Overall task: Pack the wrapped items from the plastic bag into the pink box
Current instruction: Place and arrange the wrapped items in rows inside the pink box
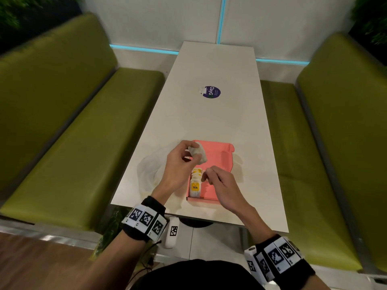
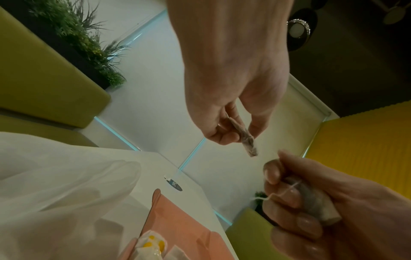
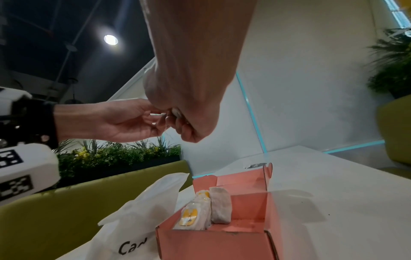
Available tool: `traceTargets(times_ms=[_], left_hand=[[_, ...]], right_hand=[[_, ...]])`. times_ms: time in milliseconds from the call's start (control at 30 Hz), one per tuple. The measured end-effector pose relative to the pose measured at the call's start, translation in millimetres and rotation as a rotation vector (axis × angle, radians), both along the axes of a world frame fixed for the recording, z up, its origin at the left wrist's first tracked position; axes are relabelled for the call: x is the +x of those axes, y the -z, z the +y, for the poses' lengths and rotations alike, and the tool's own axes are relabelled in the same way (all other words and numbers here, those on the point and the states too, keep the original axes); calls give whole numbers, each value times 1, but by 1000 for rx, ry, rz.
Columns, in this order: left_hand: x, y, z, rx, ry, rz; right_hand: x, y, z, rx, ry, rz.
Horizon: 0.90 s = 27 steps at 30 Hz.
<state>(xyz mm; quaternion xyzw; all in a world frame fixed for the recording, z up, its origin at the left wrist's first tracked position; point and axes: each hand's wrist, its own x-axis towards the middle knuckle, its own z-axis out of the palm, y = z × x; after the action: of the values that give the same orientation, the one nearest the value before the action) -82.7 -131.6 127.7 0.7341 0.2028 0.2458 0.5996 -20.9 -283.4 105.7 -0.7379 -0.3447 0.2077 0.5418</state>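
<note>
On a long white table (image 1: pixel 211 122) between green benches, the left hand (image 1: pixel 180 164) grips a pale wrapped tea bag (image 1: pixel 199 154) above the open pink cardboard box (image 1: pixel 219 162); the right hand (image 1: pixel 222 185) pinches something small, perhaps its string, likely readying it to slot in.

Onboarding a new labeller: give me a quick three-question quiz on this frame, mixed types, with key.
1. True or false: the pink box stands open on the table.
2. What does the left hand hold? A) plastic bag B) a tea bag C) nothing
3. Fill in: the packed tea bags stand along the box's ___ side.

Key: 1 true; 2 B; 3 left.
</note>
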Motion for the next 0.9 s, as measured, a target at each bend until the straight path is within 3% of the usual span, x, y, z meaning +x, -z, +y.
traceTargets(times_ms=[100,233,500,700,900], left_hand=[[-1,-2,-1,-30,-5,-27],[-6,-4,-1,-64,28,-40],[-19,10,-5,62,226,90],[-27,-12,-18,-105,238,-51],[-14,-23,-20,-177,78,-189]], right_hand=[[-3,1,-5,-26,-15,-43],[3,-10,-10,56,53,36],[37,-48,-10,148,125,-47],[70,-33,0,37,165,67],[20,-8,-8,-169,22,-21]])
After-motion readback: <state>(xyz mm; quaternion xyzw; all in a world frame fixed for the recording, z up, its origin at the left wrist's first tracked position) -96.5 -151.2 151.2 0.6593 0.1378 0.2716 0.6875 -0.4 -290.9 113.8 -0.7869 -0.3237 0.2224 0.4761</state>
